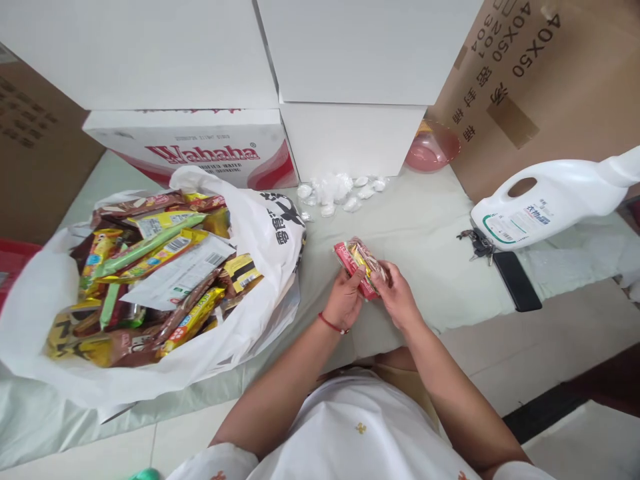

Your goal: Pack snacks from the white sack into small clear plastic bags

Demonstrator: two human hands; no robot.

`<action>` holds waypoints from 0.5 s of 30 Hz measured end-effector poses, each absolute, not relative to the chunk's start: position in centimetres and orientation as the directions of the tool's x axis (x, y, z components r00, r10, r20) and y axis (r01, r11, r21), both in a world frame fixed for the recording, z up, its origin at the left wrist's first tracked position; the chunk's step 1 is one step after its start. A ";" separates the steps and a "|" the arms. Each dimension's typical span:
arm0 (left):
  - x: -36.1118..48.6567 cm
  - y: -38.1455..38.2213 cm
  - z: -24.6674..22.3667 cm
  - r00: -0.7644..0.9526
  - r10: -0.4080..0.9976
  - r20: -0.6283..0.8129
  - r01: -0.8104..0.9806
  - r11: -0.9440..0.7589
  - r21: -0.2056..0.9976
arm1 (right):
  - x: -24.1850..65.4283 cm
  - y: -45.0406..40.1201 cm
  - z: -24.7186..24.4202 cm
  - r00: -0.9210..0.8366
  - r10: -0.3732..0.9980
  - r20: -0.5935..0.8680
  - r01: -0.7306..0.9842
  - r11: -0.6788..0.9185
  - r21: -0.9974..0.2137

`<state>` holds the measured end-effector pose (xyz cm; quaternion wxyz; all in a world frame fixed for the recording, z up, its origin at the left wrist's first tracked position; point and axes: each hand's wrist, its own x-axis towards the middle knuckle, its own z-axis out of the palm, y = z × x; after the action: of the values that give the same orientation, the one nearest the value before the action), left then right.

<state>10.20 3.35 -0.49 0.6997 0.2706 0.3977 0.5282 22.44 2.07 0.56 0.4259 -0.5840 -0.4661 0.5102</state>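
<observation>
Between my two hands is a small bundle of wrapped snack bars (361,259), with red, yellow and brown wrappers side by side. My left hand (347,300) is closed on the bundle's left and lower side, thumb on top; a red bracelet circles that wrist. From the right, my right hand (395,293) grips the same bundle, its thumb pressing near the lower end. Their other fingers are mostly hidden underneath. To the left, a white plastic bag (260,233) lies open, heaped with snacks in bright wrappers, among them a white packet (180,273) on top.
Several small clear-wrapped white pieces (343,192) lie by the white boxes (350,137) and the Wahaba carton (200,150). At right are a pink bowl (433,148), a white detergent jug (545,200), keys (481,245) and a black phone (518,281). Brown cartons (550,100) flank the cloth-covered surface (425,233).
</observation>
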 end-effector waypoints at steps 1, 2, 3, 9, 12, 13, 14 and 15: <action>10.2 3.4 -0.6 0.135 0.957 -0.258 -0.494 0.291 0.820 | 22.6 1.7 0.7 0.042 0.970 -0.241 0.088 -0.243 -0.966; 10.1 3.3 -0.6 0.134 0.962 -0.237 -0.436 0.272 0.858 | 23.0 1.3 0.8 0.035 0.959 -0.282 0.074 -0.284 -0.956; 9.9 3.3 -0.6 0.124 0.969 -0.213 -0.357 0.244 0.902 | 23.4 1.0 0.9 0.030 0.948 -0.318 0.065 -0.320 -0.945; 5.6 1.5 0.3 0.167 0.969 -0.184 -0.114 0.205 0.972 | 28.9 2.9 2.1 0.239 0.880 -0.411 0.003 -0.423 -0.906; 2.7 0.0 0.4 0.167 0.961 -0.219 -0.001 0.222 0.975 | 31.8 6.7 2.7 0.399 0.847 -0.351 0.003 -0.384 -0.923; 1.9 -0.5 0.3 0.146 0.962 -0.231 0.033 0.228 0.973 | 32.7 8.3 2.9 0.427 0.846 -0.319 0.022 -0.362 -0.932; 1.2 -0.9 0.2 0.128 0.961 -0.244 0.055 0.239 0.970 | 33.4 10.0 3.0 0.436 0.851 -0.293 0.044 -0.346 -0.937; 0.7 -1.2 0.1 0.115 0.959 -0.258 0.066 0.252 0.966 | 34.1 11.7 3.1 0.442 0.856 -0.267 0.073 -0.331 -0.941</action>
<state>0.68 -1.23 0.10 0.5772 0.4736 0.5410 0.3870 34.07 11.72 3.06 0.4748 -0.7039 -0.3303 0.4124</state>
